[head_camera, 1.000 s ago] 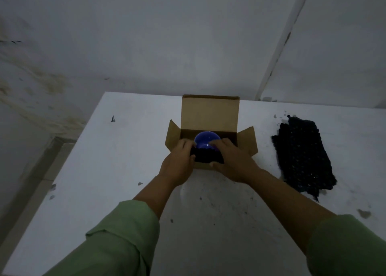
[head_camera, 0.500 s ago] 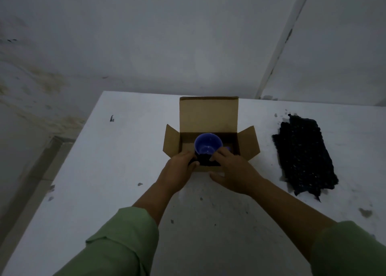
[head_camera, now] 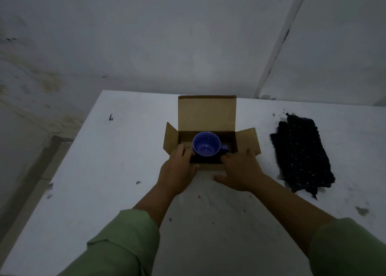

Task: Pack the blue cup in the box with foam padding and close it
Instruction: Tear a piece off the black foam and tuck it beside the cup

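- Sleeves, green, one on each forearm, nearest the camera; both arms reach forward over the worktop [head_camera: 125, 160], white and speckled with dark crumbs.
- Left hand [head_camera: 177, 171]: at the near left corner of the box; fingers [head_camera: 181, 150] loosely curled, close together, laid over the box edge and touching the dark foam there. Judged to be steadying the box and tucking padding, not lifting.
- Right hand [head_camera: 240, 169]: at the near right corner; fingers [head_camera: 231, 156] held flat and fairly close, tips on the box rim just beside the cup, thumb splayed out on the worktop. Gripping nothing that can be seen.
- Box [head_camera: 206, 112]: brown cardboard, open; rear lid upright, side flaps splayed outward, leaving the interior free for packing.
- Blue cup [head_camera: 206, 143]: inside the box, upright, mouth up, handle to the right, seated on dark foam padding [head_camera: 205, 159].
- Spare foam sheet [head_camera: 300, 152]: dark, lying flat on the worktop, well apart to the right of the box; probably reserved for the top layer.
- Closing not yet done.
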